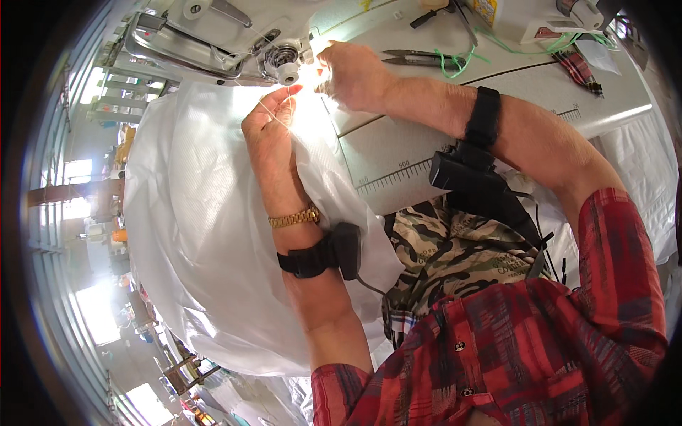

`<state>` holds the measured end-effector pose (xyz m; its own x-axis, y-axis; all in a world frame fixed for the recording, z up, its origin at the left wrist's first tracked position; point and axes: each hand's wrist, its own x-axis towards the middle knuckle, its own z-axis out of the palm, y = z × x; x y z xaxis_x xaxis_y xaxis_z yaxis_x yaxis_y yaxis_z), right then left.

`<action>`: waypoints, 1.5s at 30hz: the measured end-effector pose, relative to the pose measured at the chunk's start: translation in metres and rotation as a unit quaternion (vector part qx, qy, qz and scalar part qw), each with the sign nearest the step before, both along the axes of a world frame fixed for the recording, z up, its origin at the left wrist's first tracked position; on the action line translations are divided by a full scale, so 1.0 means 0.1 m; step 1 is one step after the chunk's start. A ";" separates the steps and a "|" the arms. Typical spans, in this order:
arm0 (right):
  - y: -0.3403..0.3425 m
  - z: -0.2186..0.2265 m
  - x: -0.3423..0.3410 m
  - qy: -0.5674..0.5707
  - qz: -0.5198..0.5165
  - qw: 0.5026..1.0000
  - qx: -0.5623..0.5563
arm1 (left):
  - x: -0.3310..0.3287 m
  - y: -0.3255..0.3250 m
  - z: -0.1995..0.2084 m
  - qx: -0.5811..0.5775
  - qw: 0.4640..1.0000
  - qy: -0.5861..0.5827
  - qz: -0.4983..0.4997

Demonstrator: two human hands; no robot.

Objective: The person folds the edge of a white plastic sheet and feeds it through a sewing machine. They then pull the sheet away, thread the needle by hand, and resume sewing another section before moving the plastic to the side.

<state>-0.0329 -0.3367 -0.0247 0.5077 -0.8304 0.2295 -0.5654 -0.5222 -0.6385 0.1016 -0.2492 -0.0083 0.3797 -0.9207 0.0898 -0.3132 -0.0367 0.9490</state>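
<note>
Under the head of a sewing machine [278, 60], my two hands work close together in bright lamp glare. My left hand [271, 124] has thumb and forefinger pinched just below the white round knob of the machine; what lies between the fingertips is lost in the glare. Thin white thread [273, 116] crosses over this hand. My right hand [357, 77] is curled closed beside the needle area, and its fingertips are washed out, so what they hold cannot be made out. A large sheet of shiny white woven fabric [206, 213] hangs beneath my left forearm.
Right of my hands, the machine table [398, 156] bears a printed ruler scale. Thread snips [419, 58] lie near green string [455, 65]. Farther back are a black-handled tool [428, 18], a white container [529, 21] and a plaid cloth scrap [579, 71].
</note>
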 end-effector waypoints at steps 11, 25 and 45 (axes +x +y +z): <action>0.10 0.00 -0.01 -0.007 0.004 0.999 -0.048 | 0.11 -0.07 -0.12 -0.083 0.967 -0.239 0.007; 0.14 0.15 -0.07 0.034 0.057 0.997 0.030 | 0.35 -0.10 -0.07 -0.030 0.951 -0.308 0.010; 0.12 0.03 -0.03 -0.013 0.005 0.998 -0.053 | 0.19 -0.12 -0.04 -0.071 0.939 -0.335 0.031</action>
<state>-0.0356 -0.3250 -0.0213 0.5088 -0.7952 0.3297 -0.5435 -0.5937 -0.5934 0.1205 -0.2614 -0.0120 0.2462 -0.8596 0.4477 -0.8430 0.0380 0.5365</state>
